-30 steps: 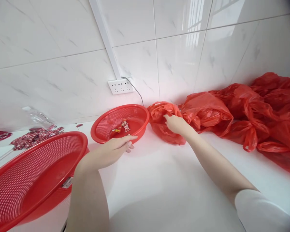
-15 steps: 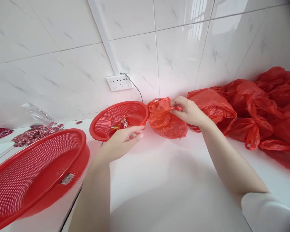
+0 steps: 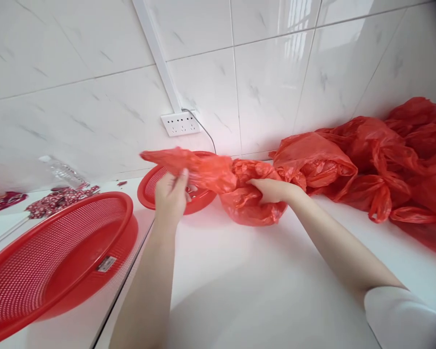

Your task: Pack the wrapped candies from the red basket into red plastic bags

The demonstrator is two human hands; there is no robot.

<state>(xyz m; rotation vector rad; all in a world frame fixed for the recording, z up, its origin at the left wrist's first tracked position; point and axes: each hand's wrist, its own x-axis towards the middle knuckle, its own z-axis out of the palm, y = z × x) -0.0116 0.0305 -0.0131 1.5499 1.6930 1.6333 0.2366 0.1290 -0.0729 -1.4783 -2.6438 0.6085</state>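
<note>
My left hand [image 3: 171,194] is closed on a thin red plastic bag [image 3: 199,169], which stretches sideways over the small red mesh basket [image 3: 149,196]. To the right, my right hand [image 3: 271,190] grips a bulging red plastic bag [image 3: 252,213] on the white tabletop, its fingertips sunk in the crumpled film and partly hidden. The two pieces of red film meet between my hands; whether they are one bag, I cannot tell. Small items inside the small basket are mostly covered by my left hand and the film.
A large red mesh basket [image 3: 69,261] stands at the left, beyond a table seam. Behind it lie a clear plastic bottle [image 3: 63,172] and patterned red packets [image 3: 60,201]. Heaped red bags [image 3: 370,165] line the tiled wall at right. A socket strip [image 3: 180,124] has a cable plugged in.
My left hand has moved left and up with red film now stretched from it. My right hand has lowered into the bag's crumpled top. The bag bulges lower and nearer.
</note>
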